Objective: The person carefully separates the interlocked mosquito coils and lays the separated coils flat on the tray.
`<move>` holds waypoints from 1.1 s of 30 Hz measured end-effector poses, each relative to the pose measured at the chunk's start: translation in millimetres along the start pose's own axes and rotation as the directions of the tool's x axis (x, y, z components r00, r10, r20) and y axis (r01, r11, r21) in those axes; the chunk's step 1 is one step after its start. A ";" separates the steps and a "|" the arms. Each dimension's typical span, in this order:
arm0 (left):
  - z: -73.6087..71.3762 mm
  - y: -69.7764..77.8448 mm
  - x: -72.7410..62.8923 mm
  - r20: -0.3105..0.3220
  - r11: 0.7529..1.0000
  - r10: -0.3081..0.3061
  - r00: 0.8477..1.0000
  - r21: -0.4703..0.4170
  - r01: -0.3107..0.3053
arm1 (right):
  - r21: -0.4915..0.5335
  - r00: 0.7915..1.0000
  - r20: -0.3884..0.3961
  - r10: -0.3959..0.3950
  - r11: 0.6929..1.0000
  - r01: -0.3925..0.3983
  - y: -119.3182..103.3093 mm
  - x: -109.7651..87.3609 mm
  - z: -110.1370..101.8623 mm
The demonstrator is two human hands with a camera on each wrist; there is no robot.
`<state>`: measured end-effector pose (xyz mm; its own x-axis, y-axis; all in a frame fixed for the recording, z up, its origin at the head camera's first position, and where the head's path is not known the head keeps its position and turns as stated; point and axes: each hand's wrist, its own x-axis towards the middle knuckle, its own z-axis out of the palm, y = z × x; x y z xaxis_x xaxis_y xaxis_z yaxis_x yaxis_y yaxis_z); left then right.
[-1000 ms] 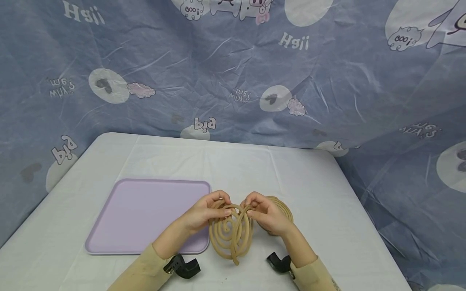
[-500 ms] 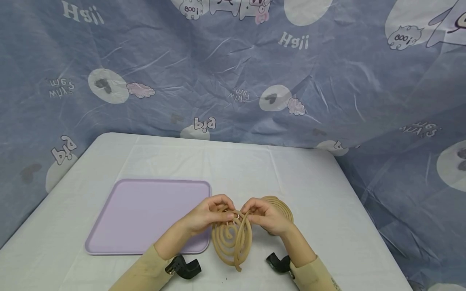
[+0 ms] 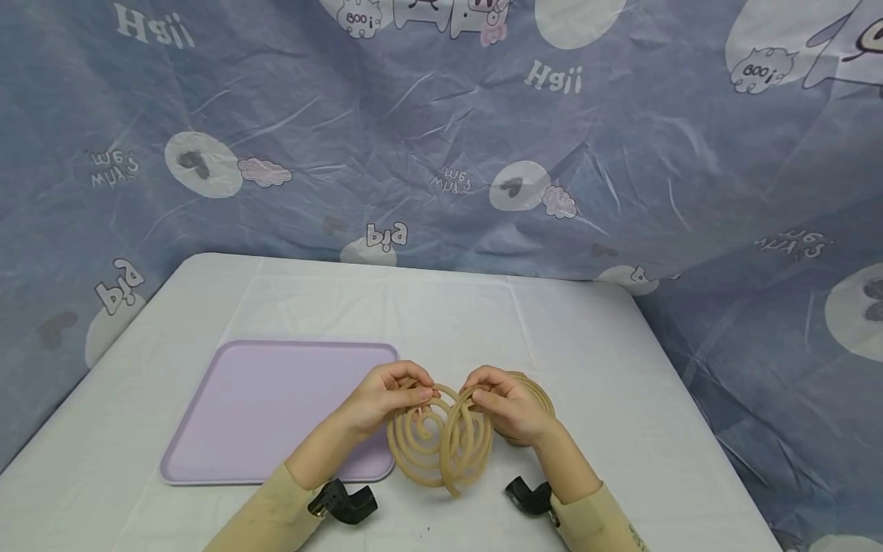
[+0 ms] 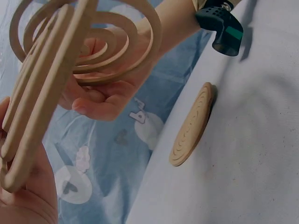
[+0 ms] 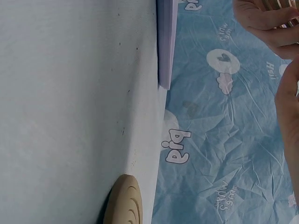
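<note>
In the head view, tan mosquito coils, linked and partly spread from each other, hang between the two hands over the near part of the table. My left hand pinches the upper rim of the left spiral between thumb and fingers. The right hand pinches the right spiral near its top. Seen from the left wrist, the spirals stand at an angle to one another, with open gaps between their rings. Behind the right hand lies another tan mosquito coil, partly hidden by it, flat on the table.
A flat purple tray lies left of the hands, its right edge close to the left spiral. White cloth covers the table. A blue printed curtain hangs behind. Black camera mounts sit at both wrists.
The hands dipped and drew closer half a second ago, then rose and moved apart. The left spiral has swung left, and the two held spirals now spread wider.
</note>
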<state>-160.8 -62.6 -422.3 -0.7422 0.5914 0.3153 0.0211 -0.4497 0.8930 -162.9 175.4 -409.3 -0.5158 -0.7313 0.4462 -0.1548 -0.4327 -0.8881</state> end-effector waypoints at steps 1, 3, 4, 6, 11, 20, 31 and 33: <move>-0.3 0.7 0.0 -0.012 1.000 0.001 1.000 -0.007 -0.001 | 0.005 1.000 -0.006 -0.007 1.000 0.008 -0.2 0.0 -0.8; -0.6 2.2 0.2 -0.037 1.000 0.001 0.999 -0.019 -0.002 | -0.005 0.999 -0.027 -0.017 1.000 0.017 -0.8 -0.5 -2.0; -0.7 3.1 0.3 -0.051 0.999 0.001 0.999 -0.034 -0.003 | -0.006 0.999 -0.044 -0.019 1.000 0.019 -1.0 -0.9 -2.6; -0.8 5.0 0.1 -0.088 0.998 0.010 0.996 -0.066 -0.016 | -0.014 0.996 -0.088 -0.023 1.000 0.022 -1.2 -2.1 -3.8; -2.2 8.5 0.1 -0.147 0.990 0.041 0.988 -0.127 -0.060 | -0.027 0.978 -0.208 -0.002 1.000 -0.004 -3.2 -4.9 -5.9; -14.0 11.4 -1.7 -0.096 0.998 0.039 0.995 0.054 -0.034 | -0.159 0.943 -0.331 0.030 0.984 -0.087 -10.3 -5.4 -9.3; -14.1 16.4 -2.5 -0.066 0.944 -0.017 0.998 0.327 0.038 | -0.222 0.904 -0.404 0.141 0.944 -0.246 -12.4 -2.5 -3.0; -15.2 17.4 -2.4 -0.113 0.943 0.008 0.994 0.331 0.030 | -0.198 0.886 -0.444 0.134 0.950 -0.243 -12.0 -1.4 -3.3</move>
<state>-168.8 -82.1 -412.4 -0.8129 0.5082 0.2845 0.2197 -0.1849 0.9579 -163.1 183.4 -399.6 -0.8521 -0.4713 0.2278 -0.1889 -0.1291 -0.9735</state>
